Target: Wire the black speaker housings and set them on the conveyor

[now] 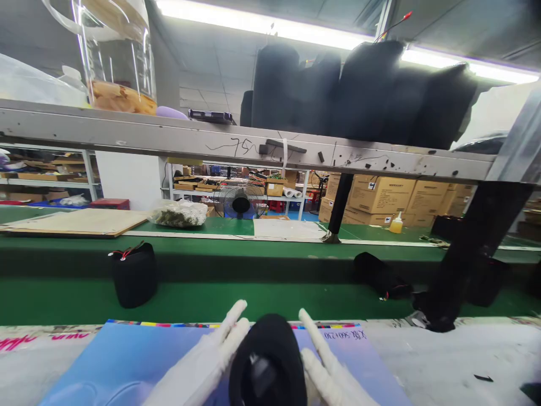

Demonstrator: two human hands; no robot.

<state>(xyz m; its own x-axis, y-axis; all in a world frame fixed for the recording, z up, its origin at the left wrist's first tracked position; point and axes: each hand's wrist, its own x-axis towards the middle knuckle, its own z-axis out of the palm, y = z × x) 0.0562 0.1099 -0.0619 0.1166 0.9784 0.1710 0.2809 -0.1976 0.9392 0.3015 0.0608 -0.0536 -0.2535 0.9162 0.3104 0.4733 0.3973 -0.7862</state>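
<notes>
A black piece with a rounded top [270, 355] stands at the bottom middle, its lower end cut off by the frame; a glossy patch shows on its front. My left hand [205, 361], in a white glove, presses against its left side with fingers stretched forward. On the other side my right hand [332, 369], also white-gloved, lies along it, the index finger raised and apart. Both thumbs are hidden. Beneath the hands is a blue sheet [122, 355] with printed writing near its far right corner.
Beyond the sheet runs a green belt [253, 293]. On it lie a black pouch with red wires [135, 276] at left and another black pouch [380, 276] at right. Overhead, a metal shelf [177, 132] carries black bundles [329, 96] and a clear jar [118, 62]. A dark post [469, 259] stands right.
</notes>
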